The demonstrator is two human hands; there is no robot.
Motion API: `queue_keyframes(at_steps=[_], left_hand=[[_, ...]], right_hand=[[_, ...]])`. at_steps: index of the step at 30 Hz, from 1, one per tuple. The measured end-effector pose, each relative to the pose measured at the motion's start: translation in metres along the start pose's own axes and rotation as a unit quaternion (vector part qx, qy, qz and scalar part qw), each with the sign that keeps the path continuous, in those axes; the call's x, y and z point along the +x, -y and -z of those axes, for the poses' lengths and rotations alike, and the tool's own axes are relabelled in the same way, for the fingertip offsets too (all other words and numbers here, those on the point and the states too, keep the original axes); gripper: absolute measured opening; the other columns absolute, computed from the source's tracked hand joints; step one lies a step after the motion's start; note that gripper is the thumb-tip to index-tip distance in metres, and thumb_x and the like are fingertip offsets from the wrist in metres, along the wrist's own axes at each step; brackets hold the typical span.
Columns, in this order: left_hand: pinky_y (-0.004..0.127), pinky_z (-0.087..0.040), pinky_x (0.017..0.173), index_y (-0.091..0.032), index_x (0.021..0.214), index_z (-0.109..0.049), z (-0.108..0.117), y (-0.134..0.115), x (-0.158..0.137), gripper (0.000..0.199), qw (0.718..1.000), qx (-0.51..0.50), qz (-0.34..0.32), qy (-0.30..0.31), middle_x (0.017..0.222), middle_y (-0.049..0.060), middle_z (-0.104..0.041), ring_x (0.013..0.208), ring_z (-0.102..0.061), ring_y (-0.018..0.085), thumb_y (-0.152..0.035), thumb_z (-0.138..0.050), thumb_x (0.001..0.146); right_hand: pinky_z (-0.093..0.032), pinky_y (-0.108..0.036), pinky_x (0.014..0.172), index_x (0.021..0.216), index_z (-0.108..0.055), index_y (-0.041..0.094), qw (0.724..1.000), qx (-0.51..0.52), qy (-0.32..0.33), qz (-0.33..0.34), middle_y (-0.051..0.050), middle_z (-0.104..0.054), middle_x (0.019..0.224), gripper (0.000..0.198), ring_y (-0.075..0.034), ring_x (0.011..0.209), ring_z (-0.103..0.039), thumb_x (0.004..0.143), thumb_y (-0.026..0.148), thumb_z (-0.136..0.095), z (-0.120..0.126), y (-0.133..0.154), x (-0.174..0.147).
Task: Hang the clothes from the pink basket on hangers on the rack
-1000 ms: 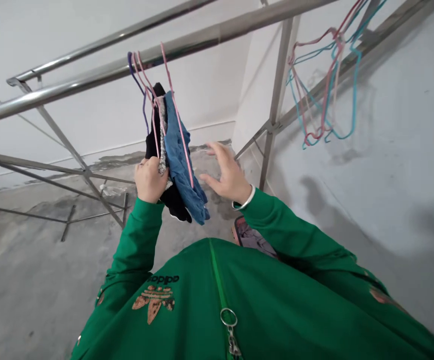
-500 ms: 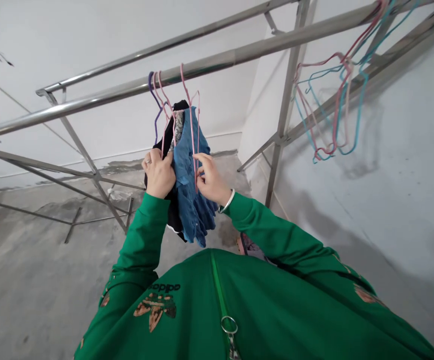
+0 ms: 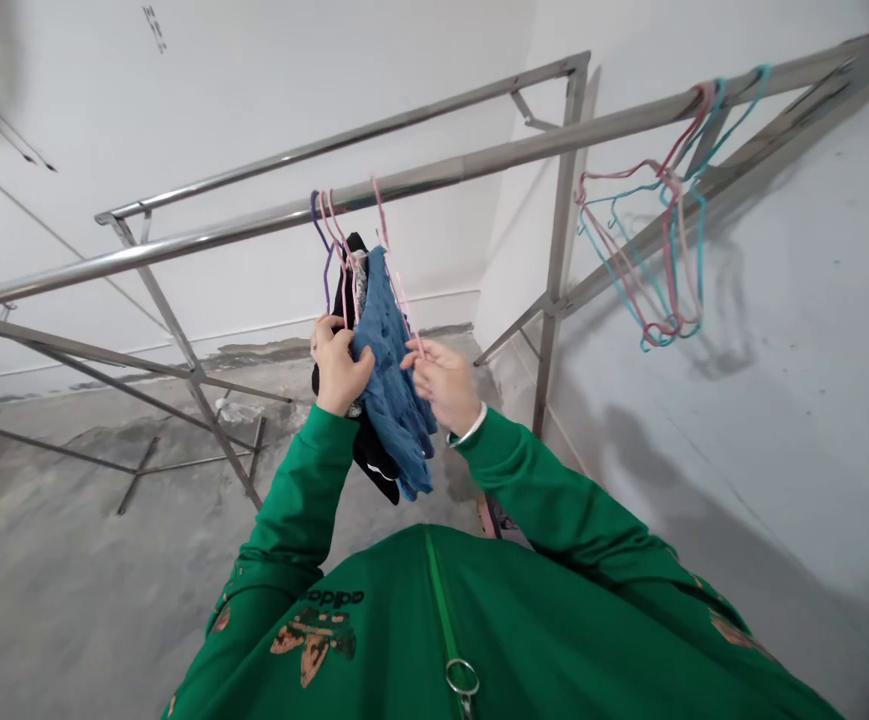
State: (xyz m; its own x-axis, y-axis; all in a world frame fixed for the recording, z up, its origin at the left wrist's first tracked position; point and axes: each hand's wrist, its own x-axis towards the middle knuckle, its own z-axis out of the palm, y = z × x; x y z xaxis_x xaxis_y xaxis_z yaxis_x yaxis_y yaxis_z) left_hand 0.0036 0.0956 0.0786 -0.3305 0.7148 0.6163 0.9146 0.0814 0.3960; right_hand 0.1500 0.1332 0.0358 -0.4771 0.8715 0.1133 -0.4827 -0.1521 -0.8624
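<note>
A blue garment [image 3: 393,350] hangs on the metal rail, next to a black garment [image 3: 375,450] and a grey patterned one that is mostly covered. My left hand [image 3: 340,368] is closed on the black garment's near edge and a pink hanger [image 3: 345,295], its thumb against the blue cloth. Between the thumb and fingers of my right hand [image 3: 445,385] is the lower part of another pink hanger [image 3: 404,300], tilted away from the blue garment; its hook is still at the rail. Beside the pink hooks a purple hanger [image 3: 327,262] hangs on the rail.
The shiny rail [image 3: 434,178] crosses the view, with a second bar behind it. Several pink and blue hangers [image 3: 674,250] hang at its right end by the wall. Crossed metal legs [image 3: 194,390] stand at the left on the concrete floor. Clear plastic [image 3: 239,410] lies there.
My right hand has moved right and down, swinging the lower part of the pink hanger away from the blue garment. My left hand has shifted slightly, and the camera view has tilted up.
</note>
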Motion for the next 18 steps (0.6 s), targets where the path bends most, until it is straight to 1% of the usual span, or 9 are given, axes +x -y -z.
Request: queue_keyframes(at_steps=[3,5,7,9,11,13,15,18], left_hand=[[0.044,-0.038,0.095,-0.019,0.061,-0.05,0.004,0.002,-0.006,0.015,0.999,0.017,-0.006,-0.039,0.101,0.01,-0.053,0.106,-0.047,0.027,-0.019,-0.061,0.071],[0.044,-0.037,0.091,-0.019,0.059,-0.049,0.01,0.0,-0.014,0.018,0.997,0.049,-0.038,-0.045,0.098,0.01,-0.054,0.102,-0.047,0.027,-0.019,-0.061,0.074],[0.043,-0.036,0.088,-0.019,0.06,-0.051,0.015,-0.004,-0.025,0.018,0.992,0.081,-0.094,-0.027,0.095,0.01,-0.057,0.1,-0.048,0.027,-0.018,-0.059,0.077],[0.042,-0.034,0.086,-0.02,0.063,-0.052,0.02,-0.01,-0.039,0.018,0.983,0.107,-0.148,0.007,0.088,0.009,-0.058,0.098,-0.049,0.026,-0.015,-0.055,0.08],[0.042,-0.033,0.084,-0.02,0.064,-0.053,0.023,-0.018,-0.053,0.02,0.974,0.137,-0.18,0.031,0.08,0.008,-0.058,0.094,-0.05,0.026,-0.013,-0.051,0.083],[0.043,-0.032,0.083,-0.021,0.066,-0.054,0.025,-0.025,-0.066,0.022,0.966,0.173,-0.187,0.036,0.076,0.008,-0.057,0.089,-0.05,0.025,-0.012,-0.048,0.085],[0.043,-0.032,0.08,-0.022,0.067,-0.053,0.025,-0.032,-0.078,0.024,0.963,0.197,-0.181,0.025,0.075,0.008,-0.056,0.085,-0.051,0.025,-0.01,-0.045,0.087],[0.042,-0.032,0.074,-0.023,0.068,-0.054,0.025,-0.038,-0.093,0.026,0.966,0.201,-0.159,0.025,0.07,0.008,-0.055,0.076,-0.051,0.025,-0.011,-0.043,0.088]], right_hand=[[-0.016,-0.014,0.033,0.094,-0.057,0.017,0.998,0.004,-0.05,0.024,0.003,-0.061,0.068,0.029,0.0,0.038,-0.025,0.065,0.021,-0.06,0.021,0.022,-0.002],[-0.014,-0.014,0.033,0.091,-0.059,0.016,0.996,-0.007,-0.081,0.042,0.002,-0.061,0.067,0.028,0.0,0.037,-0.024,0.064,0.021,-0.063,0.039,0.035,-0.007],[-0.014,-0.014,0.033,0.089,-0.061,0.016,0.99,-0.011,-0.118,0.071,0.001,-0.062,0.066,0.027,0.0,0.036,-0.025,0.063,0.022,-0.065,0.059,0.045,-0.012],[-0.015,-0.015,0.033,0.087,-0.062,0.016,0.982,-0.013,-0.153,0.106,0.001,-0.062,0.066,0.027,-0.001,0.036,-0.027,0.061,0.021,-0.066,0.081,0.053,-0.016],[-0.016,-0.015,0.033,0.086,-0.062,0.017,0.974,-0.021,-0.18,0.139,0.0,-0.063,0.066,0.027,-0.001,0.036,-0.028,0.06,0.02,-0.066,0.103,0.061,-0.016],[-0.015,-0.017,0.033,0.085,-0.062,0.018,0.963,-0.031,-0.203,0.171,-0.001,-0.063,0.066,0.024,-0.002,0.036,-0.028,0.061,0.019,-0.067,0.123,0.069,-0.012],[-0.014,-0.019,0.033,0.084,-0.062,0.021,0.952,-0.038,-0.229,0.198,0.0,-0.063,0.066,0.021,-0.002,0.036,-0.027,0.064,0.019,-0.067,0.139,0.076,-0.008],[-0.014,-0.022,0.033,0.081,-0.061,0.023,0.939,-0.043,-0.262,0.218,0.0,-0.063,0.065,0.017,-0.003,0.037,-0.029,0.066,0.019,-0.068,0.152,0.081,-0.002]])
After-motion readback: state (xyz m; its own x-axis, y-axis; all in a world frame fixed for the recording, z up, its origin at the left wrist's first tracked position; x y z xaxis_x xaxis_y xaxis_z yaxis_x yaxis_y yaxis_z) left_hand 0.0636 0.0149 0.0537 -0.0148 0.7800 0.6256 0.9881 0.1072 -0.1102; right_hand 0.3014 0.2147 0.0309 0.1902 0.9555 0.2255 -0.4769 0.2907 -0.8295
